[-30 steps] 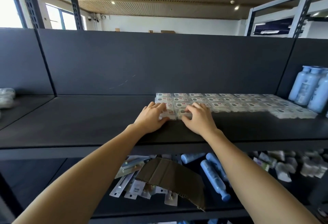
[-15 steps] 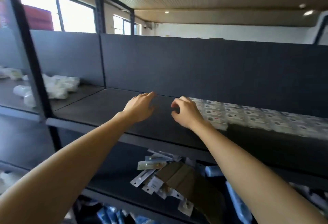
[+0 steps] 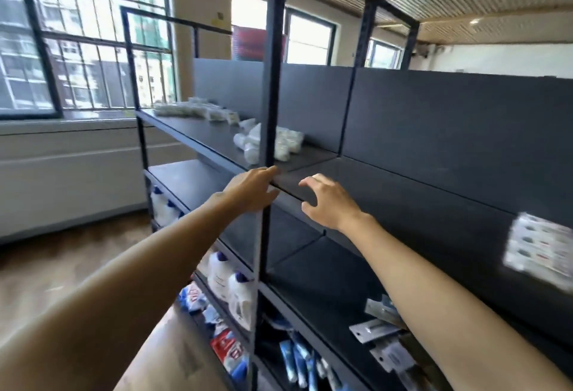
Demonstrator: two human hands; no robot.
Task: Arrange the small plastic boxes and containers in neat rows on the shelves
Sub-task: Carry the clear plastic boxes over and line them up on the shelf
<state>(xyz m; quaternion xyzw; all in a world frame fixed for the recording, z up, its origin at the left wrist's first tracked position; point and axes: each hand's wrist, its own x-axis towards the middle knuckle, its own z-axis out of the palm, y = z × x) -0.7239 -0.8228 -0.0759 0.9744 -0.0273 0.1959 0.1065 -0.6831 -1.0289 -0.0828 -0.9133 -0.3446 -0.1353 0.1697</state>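
Note:
The rows of small clear plastic boxes [image 3: 541, 249] lie blurred at the far right on the dark shelf [image 3: 403, 201]. My left hand [image 3: 252, 190] reaches out by the shelf's black upright post [image 3: 269, 86], fingers straight, holding nothing. My right hand [image 3: 325, 201] hovers over the shelf's front edge with fingers loosely curled and nothing in it. Both hands are well to the left of the boxes. Further left on the same level lies a loose pile of white containers and packets [image 3: 279, 142], with more white packets [image 3: 192, 111] beyond it.
Lower shelves hold white bottles with blue caps [image 3: 229, 288], blue tubes [image 3: 297, 356], carded packs [image 3: 378, 328] and red-and-blue packets [image 3: 226, 347]. A cardboard box [image 3: 173, 356] sits low in front of me. Windows and a wooden floor lie to the left.
My view has swung far to the left. Both hands left the rows of boxes and moved left along the shelf; the boxes slid to the right edge of view.

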